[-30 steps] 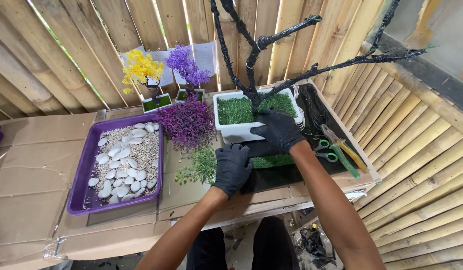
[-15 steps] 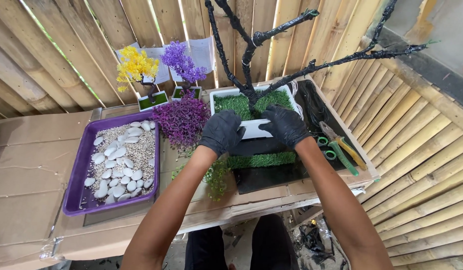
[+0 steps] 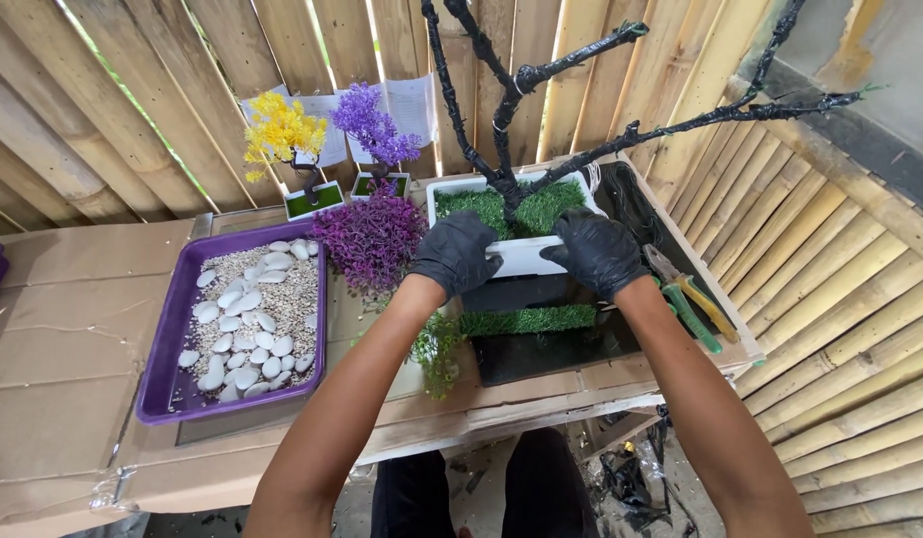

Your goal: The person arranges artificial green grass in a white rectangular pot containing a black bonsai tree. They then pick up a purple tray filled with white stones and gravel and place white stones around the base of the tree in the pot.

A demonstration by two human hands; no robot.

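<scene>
A white rectangular planter [image 3: 521, 257] lined with green artificial grass holds a bare black tree [image 3: 501, 110] with long branches. My left hand [image 3: 457, 254], in a black glove, grips the planter's near left corner. My right hand [image 3: 596, 249], also gloved, grips its near right corner. In front of the planter a strip of green turf [image 3: 526, 321] lies on a black sheet [image 3: 561, 349]. A loose green sprig [image 3: 437, 349] lies under my left forearm.
A purple tray [image 3: 162, 369] of white pebbles and gravel sits at left. Purple foliage [image 3: 370, 239] and two small pots with yellow [image 3: 282, 134] and purple [image 3: 377, 125] trees stand behind. Green and yellow-handled cutters [image 3: 696, 304] lie at right. Bamboo walls close in.
My left hand rose from the green sprig to the planter's near left corner. My right hand shifted to the planter's near right corner. Both now hold the planter.
</scene>
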